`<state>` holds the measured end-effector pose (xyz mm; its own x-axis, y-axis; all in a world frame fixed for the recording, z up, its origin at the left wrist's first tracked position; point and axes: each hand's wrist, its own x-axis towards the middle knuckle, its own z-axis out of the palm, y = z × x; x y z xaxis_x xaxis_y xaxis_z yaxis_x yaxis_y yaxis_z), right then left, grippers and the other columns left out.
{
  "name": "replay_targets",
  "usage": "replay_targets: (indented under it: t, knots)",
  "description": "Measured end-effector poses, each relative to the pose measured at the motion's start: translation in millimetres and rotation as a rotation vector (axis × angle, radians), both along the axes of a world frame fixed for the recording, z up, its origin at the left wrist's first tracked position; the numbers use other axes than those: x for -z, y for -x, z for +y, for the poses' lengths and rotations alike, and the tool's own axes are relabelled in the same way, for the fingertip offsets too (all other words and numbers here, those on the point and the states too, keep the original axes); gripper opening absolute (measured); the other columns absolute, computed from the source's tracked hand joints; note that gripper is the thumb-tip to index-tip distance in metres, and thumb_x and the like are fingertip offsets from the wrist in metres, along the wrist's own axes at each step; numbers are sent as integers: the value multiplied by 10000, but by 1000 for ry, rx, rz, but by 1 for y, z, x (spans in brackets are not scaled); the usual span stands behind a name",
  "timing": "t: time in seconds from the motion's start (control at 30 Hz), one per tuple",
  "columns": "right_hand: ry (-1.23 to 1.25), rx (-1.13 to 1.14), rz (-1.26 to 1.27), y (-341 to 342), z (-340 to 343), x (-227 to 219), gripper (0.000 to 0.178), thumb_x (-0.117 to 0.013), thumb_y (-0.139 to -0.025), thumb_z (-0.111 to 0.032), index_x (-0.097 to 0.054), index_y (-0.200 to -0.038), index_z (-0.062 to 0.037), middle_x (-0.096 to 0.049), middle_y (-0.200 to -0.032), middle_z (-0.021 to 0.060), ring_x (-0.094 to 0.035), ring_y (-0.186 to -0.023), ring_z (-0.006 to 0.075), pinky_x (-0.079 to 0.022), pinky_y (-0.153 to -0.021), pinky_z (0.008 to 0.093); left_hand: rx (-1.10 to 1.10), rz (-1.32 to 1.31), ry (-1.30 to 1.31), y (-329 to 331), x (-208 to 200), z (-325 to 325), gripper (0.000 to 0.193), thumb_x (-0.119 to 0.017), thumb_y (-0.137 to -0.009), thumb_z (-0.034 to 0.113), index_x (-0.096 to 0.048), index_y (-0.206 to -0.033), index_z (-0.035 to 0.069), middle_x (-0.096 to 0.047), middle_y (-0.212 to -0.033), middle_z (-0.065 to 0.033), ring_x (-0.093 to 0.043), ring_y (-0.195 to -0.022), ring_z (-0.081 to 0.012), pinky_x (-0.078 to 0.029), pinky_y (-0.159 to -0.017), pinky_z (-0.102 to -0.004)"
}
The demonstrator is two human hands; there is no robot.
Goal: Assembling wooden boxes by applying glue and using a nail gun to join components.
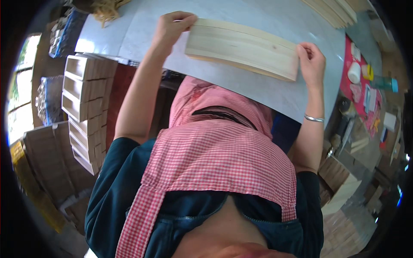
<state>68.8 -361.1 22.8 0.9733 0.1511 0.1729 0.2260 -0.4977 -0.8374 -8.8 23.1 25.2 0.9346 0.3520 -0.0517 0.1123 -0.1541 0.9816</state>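
A long, pale wooden box-like piece [241,48] rests near the front edge of the grey table [137,38], lying crosswise with a broad flat face up. At its far left corner my left hand [174,28] is closed, thumb and fingers pinching the end. My right hand [311,62] holds the right end, its thumb against the wood and fingers curled. Whether the piece is hollow or solid cannot be made out from here.
Left of the table stand stacked open wooden boxes [86,88]. Thin wood strips [333,13] lie at the far right, with wood scraps [105,10] at the far left. A red cloth [347,77] on the right bears a white container [354,72] and a capped bottle [384,84].
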Motion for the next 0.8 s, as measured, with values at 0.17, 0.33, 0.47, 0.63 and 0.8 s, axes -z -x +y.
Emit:
replay_targets:
  t: [0.17, 0.33, 0.47, 0.63, 0.8]
  knots:
    - [-34, 76, 22, 14, 2, -2, 160, -621, -942, -98, -703, -1012, 20, -701, -850, 53, -595, -725, 136, -504, -704, 250, -17, 60, 21, 11, -9, -1, 284, -715, -921, 159, -738, -1074, -79, -738, -925, -140, -689, -878, -193, -564, -843, -265]
    - [-34, 154, 72, 34, 4, -11, 188, -597, -972, -92, -698, -1059, 40, -709, -924, 60, -609, -769, 129, -514, -726, 254, -32, 96, 6, 21, -8, -1, 302, -686, -943, 163, -723, -1107, -88, -741, -983, -161, -693, -919, -197, -559, -879, -273]
    - [109, 179, 44, 43, 7, -12, 190, -590, -976, -94, -701, -1068, 29, -709, -935, 64, -605, -746, 140, -511, -701, 265, -13, 104, -55, 28, -11, -5, 306, -656, -962, 161, -716, -1129, -88, -739, -1027, -170, -690, -951, -198, -551, -909, -281]
    - [209, 148, -188, 47, 10, -9, 132, -614, -919, -57, -701, -998, 2, -657, -817, 65, -558, -637, 180, -475, -614, 325, -12, 128, -76, 28, -13, -8, 302, -622, -976, 150, -711, -1146, -83, -733, -1059, -167, -684, -974, -199, -543, -934, -287]
    - [286, 116, -253, 49, 12, -10, 103, -622, -904, -48, -687, -978, -19, -644, -843, 65, -559, -632, 203, -473, -610, 330, -6, 154, -81, 28, -17, -12, 306, -595, -1009, 162, -707, -1183, -63, -739, -1072, -141, -676, -976, -191, -528, -965, -297]
